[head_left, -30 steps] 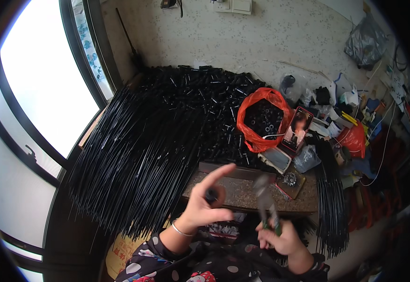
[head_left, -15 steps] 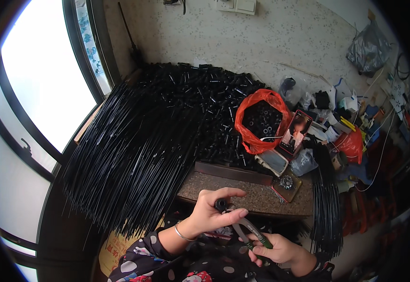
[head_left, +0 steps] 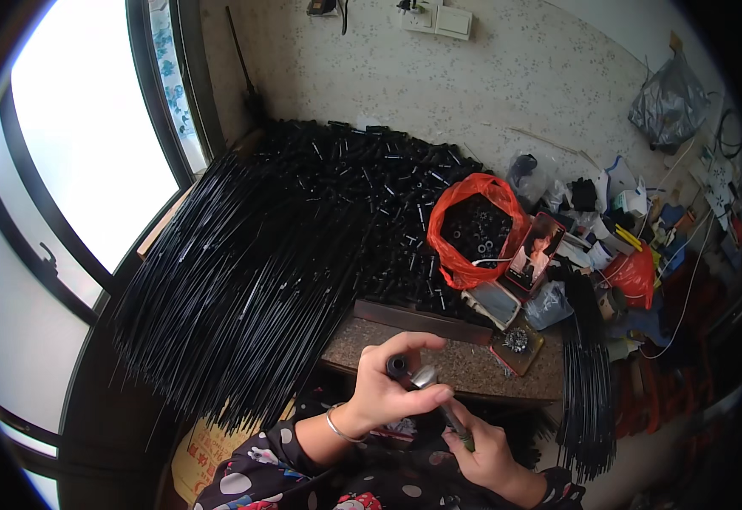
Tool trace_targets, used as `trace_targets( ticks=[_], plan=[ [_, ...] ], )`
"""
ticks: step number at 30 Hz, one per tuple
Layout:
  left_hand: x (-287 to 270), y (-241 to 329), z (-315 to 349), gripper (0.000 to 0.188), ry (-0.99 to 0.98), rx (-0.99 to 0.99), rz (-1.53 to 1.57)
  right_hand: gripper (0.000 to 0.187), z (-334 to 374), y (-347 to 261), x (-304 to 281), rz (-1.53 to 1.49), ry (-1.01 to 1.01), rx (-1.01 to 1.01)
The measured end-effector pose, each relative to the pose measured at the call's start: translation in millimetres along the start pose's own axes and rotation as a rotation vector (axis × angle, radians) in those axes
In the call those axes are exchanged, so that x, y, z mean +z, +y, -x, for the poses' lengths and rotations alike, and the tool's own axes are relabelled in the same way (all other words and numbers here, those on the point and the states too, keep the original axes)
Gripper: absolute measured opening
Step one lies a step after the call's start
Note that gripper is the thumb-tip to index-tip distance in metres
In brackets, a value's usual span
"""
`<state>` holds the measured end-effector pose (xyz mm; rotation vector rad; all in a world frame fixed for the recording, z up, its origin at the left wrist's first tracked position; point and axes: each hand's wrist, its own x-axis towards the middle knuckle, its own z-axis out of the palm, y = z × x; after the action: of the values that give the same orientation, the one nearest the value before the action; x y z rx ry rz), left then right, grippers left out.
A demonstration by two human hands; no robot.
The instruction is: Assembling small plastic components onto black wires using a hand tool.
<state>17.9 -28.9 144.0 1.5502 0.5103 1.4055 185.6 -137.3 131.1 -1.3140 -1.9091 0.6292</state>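
Observation:
My left hand (head_left: 373, 395) is closed around a small black tube-like part (head_left: 397, 366), its round open end facing up between thumb and forefinger. In my right hand (head_left: 488, 459) is a pair of pliers with green handles, its metal head (head_left: 424, 376) right beside the black part, near my left thumb. I cannot tell whether the jaws touch the part. My fingers and the turn of the tool hide most of the handles. Both hands are above the near edge of a speckled brown tabletop (head_left: 439, 360).
Long thin black rods (head_left: 226, 297) fan over the table's left side, with a heap of black parts (head_left: 354, 161) behind. A red plastic bag (head_left: 454, 270) holds small parts, beside a phone (head_left: 534, 255). A tray of small metal pieces (head_left: 517, 342) lies nearer. Another rod bundle (head_left: 586, 399) hangs right.
The pliers have turned in my right hand: their spread handles showed before, and now the rounded metal head shows beside the black part. My right hand has rolled over slightly.

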Motion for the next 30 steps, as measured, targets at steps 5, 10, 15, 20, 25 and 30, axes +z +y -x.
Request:
trace_targets(
  ticks=[5,10,15,20,25,30],
  plan=[
    [3,-8,12,0.032,0.069,-0.028,-0.027,0.042,6,-7,17,-0.138,-0.027,0.176],
    [6,-2,0,0.043,0.005,-0.084,-0.011,0.043,-5,14,-9,-0.232,-0.139,0.303],
    [-3,-3,8,0.035,0.036,-0.138,-0.015,0.041,-19,89,-14,0.168,0.031,0.234],
    [3,-10,14,0.048,-0.063,-0.077,0.129,0.044,-4,150,8,0.67,-0.008,0.35],
    [5,4,11,0.058,0.001,-0.105,0.341,0.044,0,170,15,0.703,0.103,0.283],
    [11,22,-16,0.061,0.15,0.046,0.343,0.054,9,171,7,0.609,0.187,0.146]
  ],
)
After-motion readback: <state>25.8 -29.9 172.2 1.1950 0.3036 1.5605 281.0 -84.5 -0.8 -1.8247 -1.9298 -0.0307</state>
